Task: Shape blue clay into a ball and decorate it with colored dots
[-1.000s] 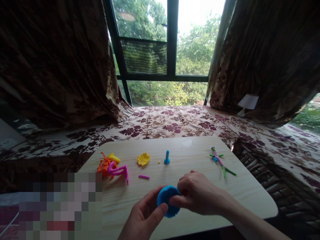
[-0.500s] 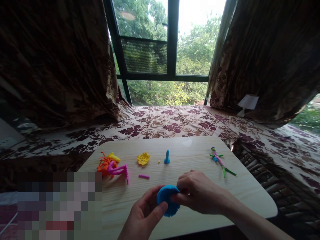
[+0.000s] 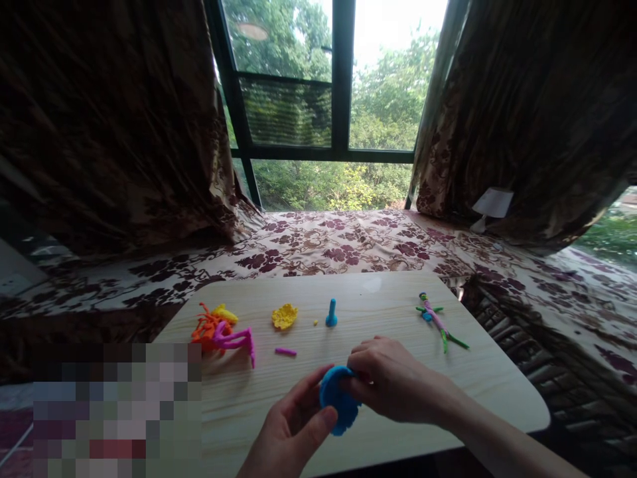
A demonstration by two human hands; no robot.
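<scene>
A round, shallow piece of blue modelling clay (image 3: 340,405) with an uneven lower edge is held up above the near part of the table. My left hand (image 3: 293,425) grips its left side between thumb and fingers. Pinching its upper right rim is my right hand (image 3: 393,378), whose fingertips are partly hidden behind the clay and the hand itself. Beyond the hands stands a blue clay stem (image 3: 332,313) on a wider base. A ruffled yellow clay disc (image 3: 284,317), a tiny yellow bit (image 3: 315,322) and a short purple clay roll (image 3: 285,352) lie to its left.
At the table's (image 3: 239,411) left lies a heap of orange clay strands (image 3: 209,330) with yellow and a bent purple clay piece (image 3: 236,339). A pink and green clay figure (image 3: 436,320) lies at the right. Behind are a floral-covered ledge (image 3: 343,242) and a small white lamp (image 3: 492,202).
The blue clay piece has shifted slightly right and turned, now looking narrower and more tilted. Both hands still hold it; the right hand has moved slightly left.
</scene>
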